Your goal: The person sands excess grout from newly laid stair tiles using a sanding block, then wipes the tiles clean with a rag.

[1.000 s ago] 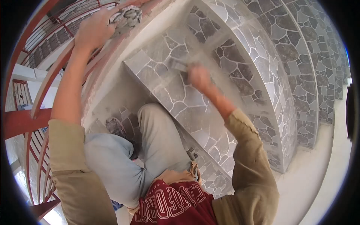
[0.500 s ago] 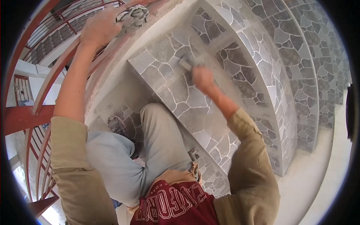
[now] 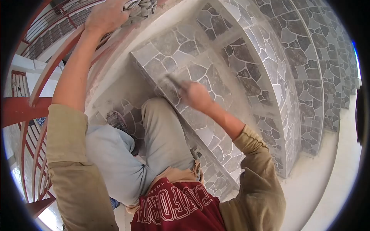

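At the top left, my left hand is closed round a crumpled grey rag, beside the red railing. My right hand grips a flat hand tool, too blurred to tell whether it is a brush or a scraper. Its tip is over the stone-patterned step tread, close to the step's front edge. Pale dust lies over parts of the tread, most heavily along its inner side. The fingers of my right hand are partly smeared by motion.
More stone-patterned steps rise to the right. A whitish ledge runs along the railing side. My bent knees are close against the step edge, with one shoe on the step below. A pale wall strip borders the right.
My right hand has swept the tool down and left across the tread, towards its front edge. My left hand and rag sit slightly higher in view; the head view has shifted a little.
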`<act>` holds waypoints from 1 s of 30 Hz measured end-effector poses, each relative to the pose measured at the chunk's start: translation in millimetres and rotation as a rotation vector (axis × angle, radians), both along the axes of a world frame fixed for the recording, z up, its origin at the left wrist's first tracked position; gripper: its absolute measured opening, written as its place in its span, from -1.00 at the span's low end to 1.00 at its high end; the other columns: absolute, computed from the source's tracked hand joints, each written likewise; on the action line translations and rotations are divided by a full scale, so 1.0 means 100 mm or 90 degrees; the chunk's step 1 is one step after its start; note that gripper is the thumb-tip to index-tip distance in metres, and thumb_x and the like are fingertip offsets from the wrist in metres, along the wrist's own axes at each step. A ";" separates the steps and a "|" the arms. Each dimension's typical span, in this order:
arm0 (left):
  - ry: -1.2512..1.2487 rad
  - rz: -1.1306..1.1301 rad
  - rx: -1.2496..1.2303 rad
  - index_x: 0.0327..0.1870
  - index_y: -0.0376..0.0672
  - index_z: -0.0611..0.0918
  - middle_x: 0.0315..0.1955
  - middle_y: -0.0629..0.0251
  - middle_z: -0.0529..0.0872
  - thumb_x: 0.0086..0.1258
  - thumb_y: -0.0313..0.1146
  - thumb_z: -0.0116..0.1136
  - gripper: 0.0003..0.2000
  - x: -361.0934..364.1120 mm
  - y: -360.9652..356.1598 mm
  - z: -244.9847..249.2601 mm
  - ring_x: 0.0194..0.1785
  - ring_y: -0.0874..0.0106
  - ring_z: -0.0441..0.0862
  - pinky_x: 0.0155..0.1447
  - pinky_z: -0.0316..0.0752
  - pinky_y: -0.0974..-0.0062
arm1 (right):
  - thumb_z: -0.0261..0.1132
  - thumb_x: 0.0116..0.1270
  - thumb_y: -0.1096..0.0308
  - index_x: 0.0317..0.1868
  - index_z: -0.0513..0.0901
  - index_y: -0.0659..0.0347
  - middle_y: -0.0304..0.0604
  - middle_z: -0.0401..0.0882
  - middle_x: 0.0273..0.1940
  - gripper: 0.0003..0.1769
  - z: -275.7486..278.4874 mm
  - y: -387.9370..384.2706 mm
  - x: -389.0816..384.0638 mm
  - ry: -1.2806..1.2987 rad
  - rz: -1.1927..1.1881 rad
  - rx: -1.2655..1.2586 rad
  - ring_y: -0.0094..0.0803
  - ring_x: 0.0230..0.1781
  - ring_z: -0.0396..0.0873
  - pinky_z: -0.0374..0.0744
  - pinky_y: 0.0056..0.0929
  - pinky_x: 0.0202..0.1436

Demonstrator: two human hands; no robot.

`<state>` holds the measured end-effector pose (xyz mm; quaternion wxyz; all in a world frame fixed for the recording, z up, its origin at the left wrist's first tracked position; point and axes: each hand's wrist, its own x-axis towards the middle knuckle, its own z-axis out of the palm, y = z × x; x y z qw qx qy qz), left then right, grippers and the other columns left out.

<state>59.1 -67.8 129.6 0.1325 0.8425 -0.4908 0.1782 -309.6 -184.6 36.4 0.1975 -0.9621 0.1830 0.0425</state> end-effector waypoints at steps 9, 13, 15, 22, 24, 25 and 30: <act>0.041 0.013 0.040 0.38 0.18 0.55 0.18 0.10 0.68 0.53 0.09 0.08 -0.53 -0.05 -0.02 0.10 0.23 0.04 0.62 0.26 0.54 0.09 | 0.42 0.10 0.20 -0.18 0.75 0.39 0.34 0.72 -0.27 -0.60 -0.20 -1.69 -0.26 -0.029 -0.401 -0.044 0.18 -0.13 0.75 0.65 -0.03 -0.04; 0.033 -0.019 0.007 0.38 0.15 0.56 0.19 0.09 0.67 0.53 0.09 0.08 -0.52 -0.13 0.00 0.17 0.25 0.03 0.61 0.26 0.52 0.08 | 0.48 0.08 0.18 -0.18 0.76 0.41 0.23 0.77 -0.28 -0.57 -0.33 -2.17 -0.09 0.041 -0.370 0.009 0.11 -0.17 0.77 0.65 -0.07 -0.05; 0.100 0.053 0.013 0.13 0.05 0.73 -0.12 -0.01 0.77 0.25 -0.25 0.15 -0.61 -0.41 0.04 0.43 0.02 0.00 0.73 0.11 0.61 0.04 | 0.52 0.12 0.19 -0.17 0.78 0.38 0.10 0.78 -0.29 -0.60 -0.33 -2.09 -0.05 0.013 -0.398 0.081 -0.07 -0.21 0.77 0.64 -0.14 -0.11; 0.115 0.033 0.031 0.13 0.06 0.73 -0.11 -0.02 0.77 0.28 -0.24 0.16 -0.62 -0.32 0.02 0.36 0.00 -0.01 0.73 0.11 0.61 0.01 | 0.54 0.19 0.28 -0.23 0.76 0.44 -0.08 0.76 -0.35 -0.67 -0.42 -1.91 -0.11 -0.099 -0.499 0.280 -0.35 -0.38 0.66 0.59 -0.29 -0.28; 0.092 0.029 0.009 0.12 0.05 0.73 -0.10 -0.02 0.77 0.26 -0.25 0.17 -0.62 -0.28 0.02 0.33 -0.01 -0.02 0.73 0.10 0.61 0.01 | 0.52 0.20 0.31 -0.24 0.76 0.44 -0.11 0.74 -0.38 -0.70 -0.67 -1.75 -0.15 -0.132 -0.429 0.175 -0.37 -0.41 0.65 0.59 -0.30 -0.31; 0.091 0.028 0.010 0.12 0.05 0.73 -0.10 -0.02 0.77 0.26 -0.25 0.17 -0.62 -0.27 0.02 0.31 -0.01 -0.02 0.73 0.10 0.61 0.01 | 0.50 0.21 0.34 -0.26 0.75 0.44 -0.13 0.73 -0.41 -0.73 -0.78 -1.71 -0.16 -0.162 -0.357 0.068 -0.39 -0.43 0.63 0.58 -0.30 -0.35; 0.092 0.008 -0.016 0.13 0.02 0.72 -0.08 -0.03 0.77 0.24 -0.28 0.17 -0.61 -0.43 0.04 0.45 0.00 -0.04 0.73 0.11 0.61 0.01 | 0.51 0.22 0.28 -0.20 0.75 0.43 -0.10 0.74 -0.36 -0.67 -0.75 -2.07 -0.11 -0.153 -0.532 0.247 -0.37 -0.36 0.66 0.60 -0.31 -0.28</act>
